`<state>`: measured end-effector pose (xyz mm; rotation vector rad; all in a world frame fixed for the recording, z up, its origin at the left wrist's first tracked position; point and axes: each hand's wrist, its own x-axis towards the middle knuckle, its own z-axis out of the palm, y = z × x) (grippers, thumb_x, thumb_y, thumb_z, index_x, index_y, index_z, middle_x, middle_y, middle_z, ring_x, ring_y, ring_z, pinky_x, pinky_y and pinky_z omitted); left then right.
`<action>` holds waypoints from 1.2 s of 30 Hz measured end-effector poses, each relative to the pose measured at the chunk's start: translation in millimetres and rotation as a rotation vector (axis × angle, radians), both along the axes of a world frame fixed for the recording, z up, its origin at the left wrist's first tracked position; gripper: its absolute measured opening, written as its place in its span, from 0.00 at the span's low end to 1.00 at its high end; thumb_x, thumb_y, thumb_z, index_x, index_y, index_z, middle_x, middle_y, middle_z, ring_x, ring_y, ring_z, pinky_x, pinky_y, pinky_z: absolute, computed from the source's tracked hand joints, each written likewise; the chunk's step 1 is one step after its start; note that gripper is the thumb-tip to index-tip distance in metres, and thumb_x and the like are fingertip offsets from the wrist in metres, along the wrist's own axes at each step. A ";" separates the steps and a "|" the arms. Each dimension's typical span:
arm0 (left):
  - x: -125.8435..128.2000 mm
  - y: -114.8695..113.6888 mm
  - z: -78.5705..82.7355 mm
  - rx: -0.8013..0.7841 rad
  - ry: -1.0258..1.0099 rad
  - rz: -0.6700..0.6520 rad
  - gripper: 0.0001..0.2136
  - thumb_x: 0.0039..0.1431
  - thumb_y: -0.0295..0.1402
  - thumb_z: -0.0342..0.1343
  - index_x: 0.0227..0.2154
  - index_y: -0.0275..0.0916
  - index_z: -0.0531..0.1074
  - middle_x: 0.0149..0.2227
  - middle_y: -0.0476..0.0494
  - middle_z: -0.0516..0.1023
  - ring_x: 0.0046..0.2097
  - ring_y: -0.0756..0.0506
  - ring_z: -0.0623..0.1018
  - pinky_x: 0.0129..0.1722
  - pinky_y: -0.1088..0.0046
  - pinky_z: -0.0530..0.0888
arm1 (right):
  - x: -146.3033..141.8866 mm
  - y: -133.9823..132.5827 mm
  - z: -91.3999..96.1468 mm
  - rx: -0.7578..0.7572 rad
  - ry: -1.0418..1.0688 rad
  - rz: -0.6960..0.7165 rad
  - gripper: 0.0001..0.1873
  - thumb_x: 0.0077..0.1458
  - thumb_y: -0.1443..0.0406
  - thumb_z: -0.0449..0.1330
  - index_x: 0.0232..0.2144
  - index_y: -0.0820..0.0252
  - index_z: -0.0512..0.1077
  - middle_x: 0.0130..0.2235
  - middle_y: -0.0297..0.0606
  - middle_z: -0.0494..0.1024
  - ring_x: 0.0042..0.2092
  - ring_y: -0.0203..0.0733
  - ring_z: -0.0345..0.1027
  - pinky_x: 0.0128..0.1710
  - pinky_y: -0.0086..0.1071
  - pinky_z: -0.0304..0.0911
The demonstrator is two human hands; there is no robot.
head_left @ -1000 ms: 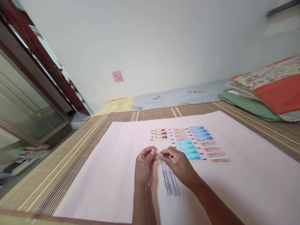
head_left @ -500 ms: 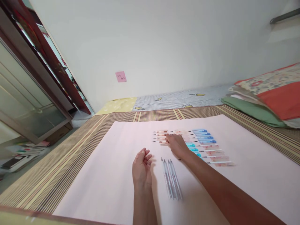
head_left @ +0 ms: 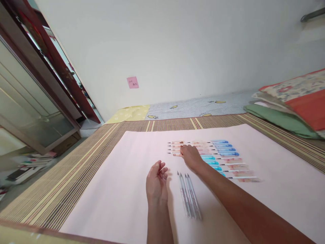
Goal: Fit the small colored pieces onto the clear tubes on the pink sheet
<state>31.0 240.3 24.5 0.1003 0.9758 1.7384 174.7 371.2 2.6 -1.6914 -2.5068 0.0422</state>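
My right hand [head_left: 191,157] reaches forward to a short row of brown-capped pens [head_left: 175,146], its fingers closed on the nearest pen at the row's near edge. My left hand [head_left: 156,180] rests on the pink sheet [head_left: 114,189], fingers loosely apart and holding nothing. Several clear pens [head_left: 190,198] lie side by side just right of my left hand. Beyond my right hand lie rows of blue-capped pens [head_left: 223,147], teal-capped pens [head_left: 212,163] and pink patterned pens [head_left: 237,168].
The pink sheet lies on a striped mat [head_left: 76,169]. Folded green and orange bedding [head_left: 291,108] is stacked at the right. A glass-fronted cabinet [head_left: 30,112] stands at the left, with books [head_left: 27,166] on the floor. A pink sticky note [head_left: 132,82] is on the wall.
A second ago both hands held one pen together. My right hand then carried it forward to the brown-capped row, and my left hand dropped onto the sheet. The view shifted slightly.
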 end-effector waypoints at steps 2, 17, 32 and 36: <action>0.4 0.0 1.0 -0.005 -0.003 0.002 0.06 0.55 0.27 0.63 0.36 0.32 0.78 0.32 0.44 0.79 0.28 0.53 0.76 0.25 0.81 0.70 | -0.4 1.3 -1.8 0.005 0.000 0.002 0.10 0.61 0.73 0.54 0.38 0.62 0.75 0.47 0.48 0.79 0.46 0.46 0.68 0.40 0.37 0.49; 2.7 1.2 1.8 -0.017 -0.013 0.000 0.04 0.59 0.26 0.59 0.35 0.31 0.77 0.31 0.43 0.79 0.27 0.53 0.77 0.23 0.82 0.70 | 1.1 5.0 -9.4 0.070 0.021 0.024 0.08 0.62 0.70 0.55 0.37 0.63 0.75 0.44 0.48 0.79 0.46 0.47 0.68 0.42 0.38 0.50; 5.1 0.8 4.3 -0.021 -0.022 0.000 0.05 0.61 0.26 0.57 0.36 0.30 0.77 0.31 0.43 0.78 0.27 0.53 0.76 0.23 0.82 0.70 | -1.6 2.1 -6.3 0.103 0.076 0.037 0.07 0.59 0.69 0.57 0.38 0.63 0.74 0.46 0.48 0.79 0.48 0.49 0.69 0.44 0.38 0.52; 3.7 1.5 3.3 -0.017 -0.018 0.005 0.05 0.61 0.26 0.57 0.36 0.30 0.77 0.31 0.43 0.79 0.27 0.53 0.76 0.23 0.81 0.69 | -0.6 -5.7 1.2 0.137 0.132 0.047 0.10 0.59 0.69 0.56 0.42 0.62 0.73 0.48 0.47 0.77 0.49 0.48 0.68 0.45 0.38 0.54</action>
